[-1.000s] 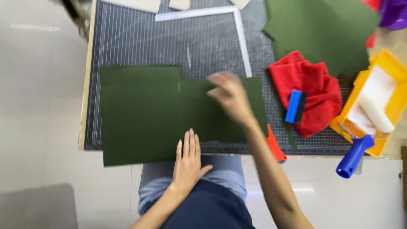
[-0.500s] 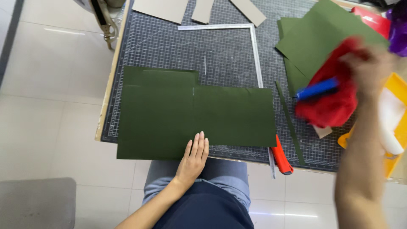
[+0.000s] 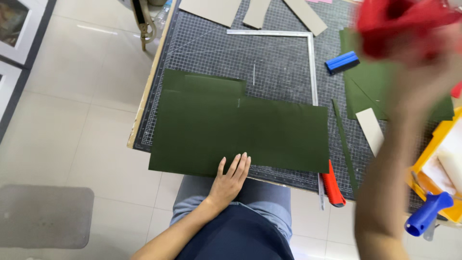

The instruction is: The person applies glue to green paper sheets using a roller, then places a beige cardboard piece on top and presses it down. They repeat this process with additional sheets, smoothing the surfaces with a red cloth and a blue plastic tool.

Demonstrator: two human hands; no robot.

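While the right hand [image 3: 423,62] is closing its grip around a bunched red cloth [image 3: 399,24] at the blurred upper right, the left hand [image 3: 231,178] is lying flat and open, fingers spread, pressing the near edge of the dark green sheet [image 3: 240,130] at centre frame. Sheet lying smooth on the gridded cutting mat [image 3: 279,62]; cloth not yet touching it. Adjacent: blue squeegee [image 3: 342,62], red utility knife [image 3: 333,185], metal square [image 3: 308,53], yellow tray [image 3: 433,183] on the table.

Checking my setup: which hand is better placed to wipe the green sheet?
Right: the right hand holds the red cloth raised; the left hand lies flat on the dark green sheet.
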